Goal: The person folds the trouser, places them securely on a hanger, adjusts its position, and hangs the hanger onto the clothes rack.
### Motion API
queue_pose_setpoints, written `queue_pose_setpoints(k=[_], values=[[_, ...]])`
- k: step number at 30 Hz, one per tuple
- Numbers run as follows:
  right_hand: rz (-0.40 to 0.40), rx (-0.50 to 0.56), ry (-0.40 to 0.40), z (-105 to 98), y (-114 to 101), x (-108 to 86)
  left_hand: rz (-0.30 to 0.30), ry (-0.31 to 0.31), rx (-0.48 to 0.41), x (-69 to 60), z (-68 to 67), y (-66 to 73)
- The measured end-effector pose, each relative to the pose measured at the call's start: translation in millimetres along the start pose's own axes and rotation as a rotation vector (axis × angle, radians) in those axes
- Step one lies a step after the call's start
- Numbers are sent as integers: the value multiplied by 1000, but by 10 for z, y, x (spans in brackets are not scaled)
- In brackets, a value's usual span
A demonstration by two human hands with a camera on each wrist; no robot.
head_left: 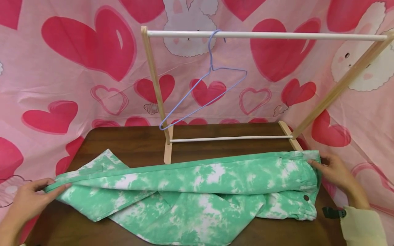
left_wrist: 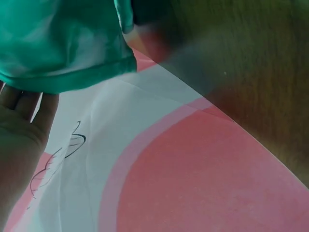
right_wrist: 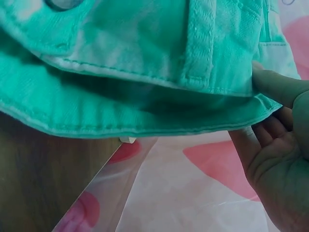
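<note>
Green-and-white tie-dye trousers lie lengthwise across the table, one leg stretched straight along the far side. My left hand pinches the hem of that leg at the table's left edge; the left wrist view has the fingers under the green hem. At the other end, my right hand pinches the waistband at its far corner, thumb on top and fingers beneath. A dark button shows on the waistband's near part. The rest of the fabric spreads in loose folds toward the front.
Behind the trousers stands a clothes rack with a white top rail and wooden legs. A blue wire hanger hangs from the rail. The brown table is surrounded by pink heart-patterned cloth.
</note>
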State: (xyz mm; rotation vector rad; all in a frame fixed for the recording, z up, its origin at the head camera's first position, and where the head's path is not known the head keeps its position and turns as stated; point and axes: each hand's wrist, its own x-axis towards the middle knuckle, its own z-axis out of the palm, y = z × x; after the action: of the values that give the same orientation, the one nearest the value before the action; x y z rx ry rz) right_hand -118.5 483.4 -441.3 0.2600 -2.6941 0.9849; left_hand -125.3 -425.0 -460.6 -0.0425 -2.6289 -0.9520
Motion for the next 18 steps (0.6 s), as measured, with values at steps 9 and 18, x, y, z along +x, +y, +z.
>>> queue_pose_setpoints(k=[9,18], values=[[111,-146,-180,-47,-91,34,-12,34,-29,69,43,119],[155,-249,-249,-10,-209,227,-1,32,-81,130,97,198]])
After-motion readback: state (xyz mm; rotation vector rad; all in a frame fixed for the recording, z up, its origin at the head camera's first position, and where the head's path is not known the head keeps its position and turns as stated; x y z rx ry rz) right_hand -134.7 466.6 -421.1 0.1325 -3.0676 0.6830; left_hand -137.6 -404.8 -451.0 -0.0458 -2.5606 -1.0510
